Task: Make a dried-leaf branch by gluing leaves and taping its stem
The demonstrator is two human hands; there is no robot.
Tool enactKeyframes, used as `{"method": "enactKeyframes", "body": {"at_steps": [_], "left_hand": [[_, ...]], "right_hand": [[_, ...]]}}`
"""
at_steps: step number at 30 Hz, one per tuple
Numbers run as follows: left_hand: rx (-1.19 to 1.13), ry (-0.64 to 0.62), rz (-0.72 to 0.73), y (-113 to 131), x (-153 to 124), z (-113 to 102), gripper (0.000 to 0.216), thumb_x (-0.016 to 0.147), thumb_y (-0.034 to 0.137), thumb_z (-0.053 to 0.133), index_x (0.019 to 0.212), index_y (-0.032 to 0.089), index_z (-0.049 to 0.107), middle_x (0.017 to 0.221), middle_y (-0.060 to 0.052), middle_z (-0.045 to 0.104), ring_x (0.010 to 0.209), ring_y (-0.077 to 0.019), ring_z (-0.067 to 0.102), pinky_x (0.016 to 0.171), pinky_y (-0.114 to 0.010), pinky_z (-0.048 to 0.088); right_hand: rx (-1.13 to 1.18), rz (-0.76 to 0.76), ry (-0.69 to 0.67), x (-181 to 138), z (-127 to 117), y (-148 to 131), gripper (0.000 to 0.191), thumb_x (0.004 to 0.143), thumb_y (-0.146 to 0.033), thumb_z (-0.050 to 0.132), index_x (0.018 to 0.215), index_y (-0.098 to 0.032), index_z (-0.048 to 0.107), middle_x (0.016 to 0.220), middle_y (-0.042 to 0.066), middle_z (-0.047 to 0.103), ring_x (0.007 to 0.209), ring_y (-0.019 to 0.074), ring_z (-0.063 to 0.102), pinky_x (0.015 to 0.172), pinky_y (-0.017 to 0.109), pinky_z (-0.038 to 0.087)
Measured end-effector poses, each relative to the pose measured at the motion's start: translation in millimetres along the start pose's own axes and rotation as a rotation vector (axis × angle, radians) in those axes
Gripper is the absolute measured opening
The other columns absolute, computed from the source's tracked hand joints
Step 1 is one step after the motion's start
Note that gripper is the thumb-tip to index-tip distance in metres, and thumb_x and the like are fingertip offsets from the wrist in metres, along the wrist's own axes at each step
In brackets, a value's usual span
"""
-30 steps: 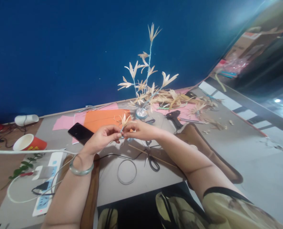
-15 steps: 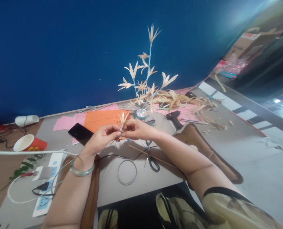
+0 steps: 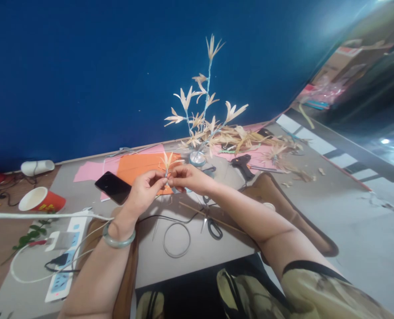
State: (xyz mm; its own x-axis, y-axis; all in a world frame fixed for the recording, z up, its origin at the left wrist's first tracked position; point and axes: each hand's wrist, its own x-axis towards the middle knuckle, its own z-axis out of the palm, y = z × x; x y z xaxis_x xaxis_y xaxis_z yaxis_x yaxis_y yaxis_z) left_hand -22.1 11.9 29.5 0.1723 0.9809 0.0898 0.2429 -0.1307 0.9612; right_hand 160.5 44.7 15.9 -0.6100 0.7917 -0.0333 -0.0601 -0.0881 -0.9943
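Observation:
My left hand [image 3: 146,191] and my right hand [image 3: 187,178] meet over the table, both pinched on a small sprig of dried pale leaves [image 3: 167,162] on a thin wire stem. The sprig points up between my fingertips. A green bangle [image 3: 117,239] sits on my left wrist. Behind my hands stands a taller branch of the same pale leaves [image 3: 205,99] on a blue-wrapped stem, rising from a small round base [image 3: 197,157].
On the grey table [image 3: 197,252] lie scissors [image 3: 212,226], a wire ring [image 3: 176,239], a thin stick [image 3: 213,218], a black phone [image 3: 113,187], orange paper [image 3: 140,165], pink paper [image 3: 87,170], a glue gun [image 3: 241,164], loose dried leaves [image 3: 250,139], a red paper cup [image 3: 39,200] and a power strip [image 3: 64,252].
Both hands shifted slightly left and up with the sprig, and the sprig has turned a little between my fingers. My left wrist moved right.

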Motion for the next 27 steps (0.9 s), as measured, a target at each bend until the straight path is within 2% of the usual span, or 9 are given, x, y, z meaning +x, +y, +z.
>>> {"method": "enactKeyframes", "body": {"at_steps": [4, 7, 12, 17, 23, 27], "left_hand": [[0.061, 0.059, 0.036, -1, -1, 3, 0.014, 0.079, 0.030, 0.067, 0.084, 0.016, 0.067, 0.072, -0.001, 0.068, 0.068, -0.0142, 0.064, 0.069, -0.026, 0.050], [0.022, 0.077, 0.028, 0, -1, 4, 0.015, 0.078, 0.030, 0.068, 0.084, 0.016, 0.066, 0.074, -0.002, 0.070, 0.069, -0.0152, 0.066, 0.070, -0.027, 0.052], [-0.028, 0.106, 0.043, 1, -2, 5, 0.016, 0.077, 0.030, 0.069, 0.081, 0.015, 0.066, 0.069, -0.002, 0.070, 0.064, -0.0150, 0.067, 0.068, -0.027, 0.055], [-0.144, 0.152, 0.007, -4, 0, 7, 0.020, 0.072, 0.032, 0.074, 0.079, 0.014, 0.066, 0.067, -0.002, 0.070, 0.063, -0.0159, 0.068, 0.067, -0.029, 0.057], [-0.336, 0.142, -0.110, -8, 3, 6, 0.028, 0.064, 0.033, 0.080, 0.076, 0.013, 0.065, 0.066, -0.001, 0.068, 0.060, -0.0161, 0.069, 0.067, -0.031, 0.059], [-0.341, 0.137, -0.082, -6, 2, 7, 0.024, 0.065, 0.031, 0.080, 0.071, 0.013, 0.065, 0.066, 0.001, 0.064, 0.060, -0.0141, 0.067, 0.064, -0.028, 0.058]], "right_hand": [[0.021, 0.000, 0.079, 2, 4, 3, 0.029, 0.070, -0.036, 0.075, 0.069, -0.013, 0.059, 0.056, -0.005, 0.054, 0.042, 0.0024, 0.040, 0.039, 0.016, 0.027], [-0.023, -0.006, 0.159, 0, 9, 4, 0.029, 0.068, -0.036, 0.077, 0.069, -0.012, 0.060, 0.057, -0.004, 0.056, 0.044, 0.0023, 0.038, 0.041, 0.017, 0.026], [0.016, -0.017, 0.217, -3, 16, 1, 0.031, 0.067, -0.040, 0.076, 0.068, -0.013, 0.061, 0.055, -0.004, 0.055, 0.044, 0.0026, 0.034, 0.041, 0.018, 0.023], [-0.010, -0.031, 0.286, -5, 20, 1, 0.034, 0.062, -0.041, 0.080, 0.070, -0.012, 0.064, 0.059, 0.000, 0.061, 0.046, 0.0044, 0.040, 0.043, 0.019, 0.028], [-0.088, -0.088, 0.331, -4, 21, 6, 0.032, 0.065, -0.040, 0.079, 0.072, -0.012, 0.066, 0.066, 0.003, 0.066, 0.054, 0.0085, 0.053, 0.049, 0.021, 0.038], [-0.106, -0.122, 0.348, -5, 22, 7, 0.028, 0.069, -0.038, 0.076, 0.072, -0.012, 0.066, 0.068, 0.004, 0.068, 0.060, 0.0113, 0.059, 0.053, 0.022, 0.042]]}}
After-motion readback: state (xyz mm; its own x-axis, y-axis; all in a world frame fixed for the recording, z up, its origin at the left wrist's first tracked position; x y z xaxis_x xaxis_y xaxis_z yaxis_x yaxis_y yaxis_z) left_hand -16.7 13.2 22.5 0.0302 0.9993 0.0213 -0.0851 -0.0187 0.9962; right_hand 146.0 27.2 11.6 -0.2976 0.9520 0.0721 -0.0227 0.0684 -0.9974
